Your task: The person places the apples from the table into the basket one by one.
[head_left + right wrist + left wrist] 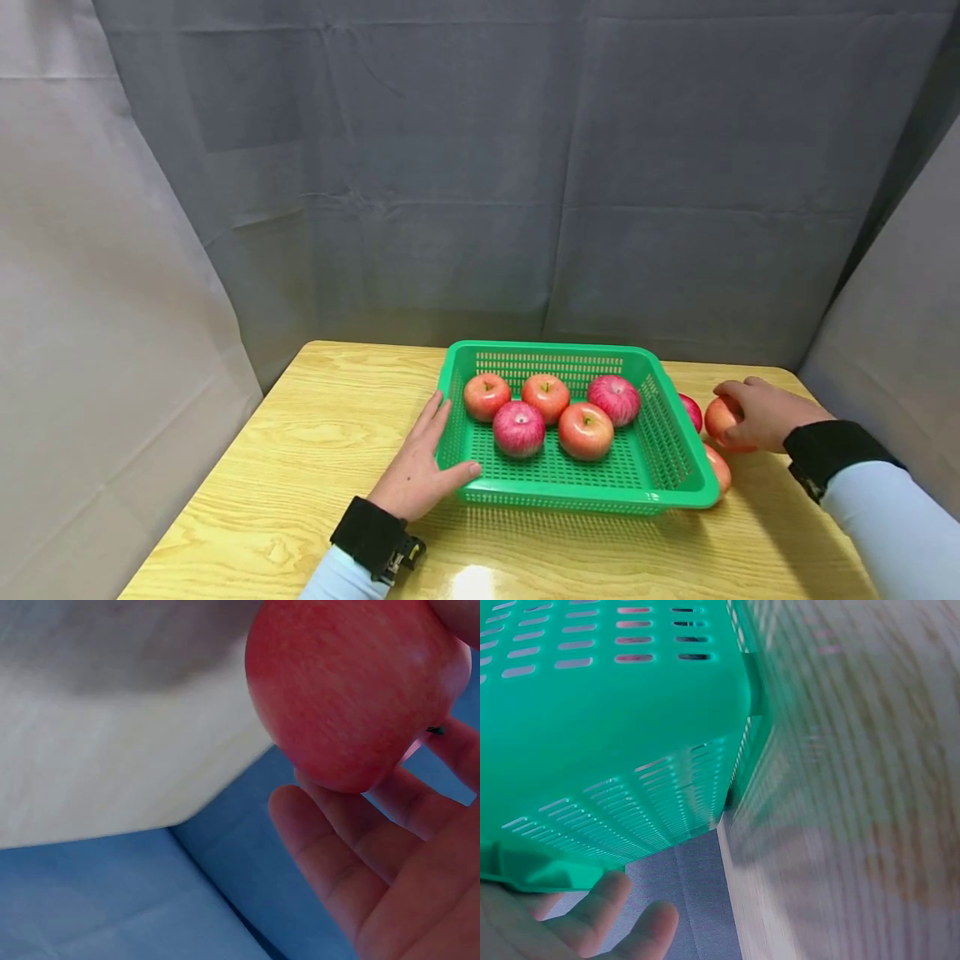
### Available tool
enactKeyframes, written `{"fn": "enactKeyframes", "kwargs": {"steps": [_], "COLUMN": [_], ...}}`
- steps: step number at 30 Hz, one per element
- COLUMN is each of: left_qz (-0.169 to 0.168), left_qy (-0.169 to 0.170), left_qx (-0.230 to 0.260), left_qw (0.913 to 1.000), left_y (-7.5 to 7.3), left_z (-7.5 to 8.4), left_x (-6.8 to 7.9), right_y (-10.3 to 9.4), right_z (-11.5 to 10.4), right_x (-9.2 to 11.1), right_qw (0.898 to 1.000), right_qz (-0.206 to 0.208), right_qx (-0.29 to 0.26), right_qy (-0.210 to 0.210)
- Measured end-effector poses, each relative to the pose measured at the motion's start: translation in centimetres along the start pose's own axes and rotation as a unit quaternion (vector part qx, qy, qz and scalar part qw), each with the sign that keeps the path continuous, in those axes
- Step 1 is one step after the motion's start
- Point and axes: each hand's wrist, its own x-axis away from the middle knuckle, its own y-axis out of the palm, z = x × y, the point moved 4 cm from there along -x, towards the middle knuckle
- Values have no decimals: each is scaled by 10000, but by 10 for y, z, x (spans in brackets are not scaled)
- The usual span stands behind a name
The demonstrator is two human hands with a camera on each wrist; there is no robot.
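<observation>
A person's right hand (768, 414) pinches a red apple (722, 423) between thumb and curved fingers at the right of a pale wooden table (300, 467), beyond the right side of a green slotted basket (555, 495); whether the fruit touches the wood cannot be told. The left hand (420, 467), fingers extended and thumb spread apart from them, rests against the basket's near left corner, the thumb over its front rim. Inside the basket sit three orange-red apples (586, 432) and two deep-pink apples (519, 429). Just outside its right wall lie a pink apple (691, 412) and an orange apple (717, 472) (both partly hidden by the basket). Black bands (367, 533) circle both wrists, and gray cloth (450, 167) hangs behind the table.
</observation>
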Motion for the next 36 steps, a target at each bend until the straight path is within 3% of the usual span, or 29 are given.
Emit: {"fn": "enactKeyframes", "kwargs": {"steps": [6,10,23,29,36], "left_qz": [-24,-30,-26,-48,-59], "left_qy": [-23,-36,-36,-31,-26], "left_qx": [-26,-26,15,48,44], "left_qw": [10000,10000,10000,10000,10000], "left_y": [-1,-1,0,0,0], "left_z": [1,1,2,3,1], "left_x": [0,0,-1,-2,0], "right_y": [-27,-40,-68,-75,-71], "right_z": [-20,-35,-89,-116,-154], "right_x": [8,11,16,17,16], "right_qw": [9985,9976,9906,9844,9666], "right_qz": [457,550,997,1130,1375], "right_qx": [247,340,713,858,1056], "right_qy": [-150,-233,-605,-1041,-1885]}}
